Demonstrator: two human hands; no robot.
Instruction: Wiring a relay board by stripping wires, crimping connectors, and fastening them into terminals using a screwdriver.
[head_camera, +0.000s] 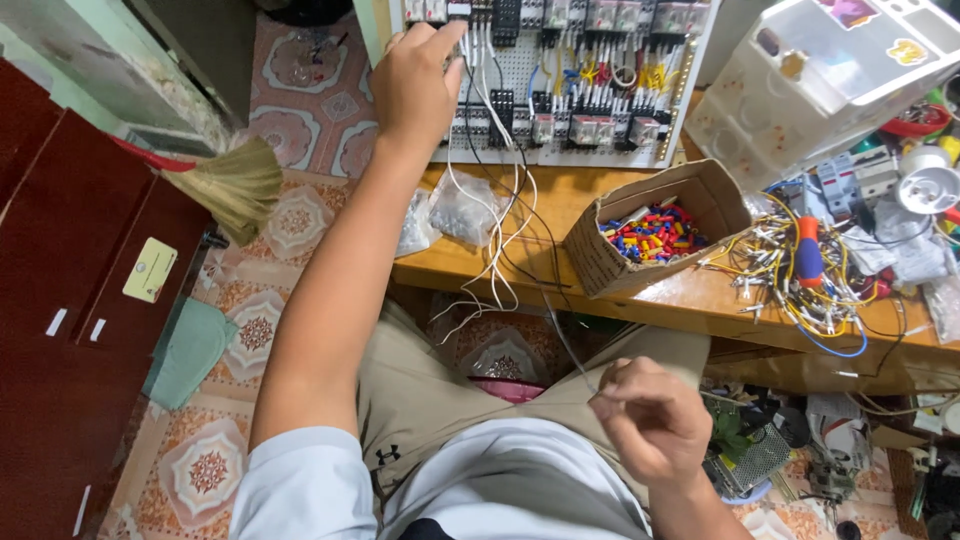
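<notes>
Head view: the left hand (415, 85) is stretched to the far side, fingertips pressed on the perforated control panel (560, 80) among the white wires (497, 220) hanging off it. Fingers are bunched, though whether a wire is pinched there can't be told. The right hand (645, 420) is held near, over the lap, clamped on a thin grey wire (560, 330) running up toward the panel. Looks like a wiring step mid-way; that end probably needs guiding to a terminal. A cardboard box (600, 255) of coloured connectors sits right of it on the worktop (690, 295).
</notes>
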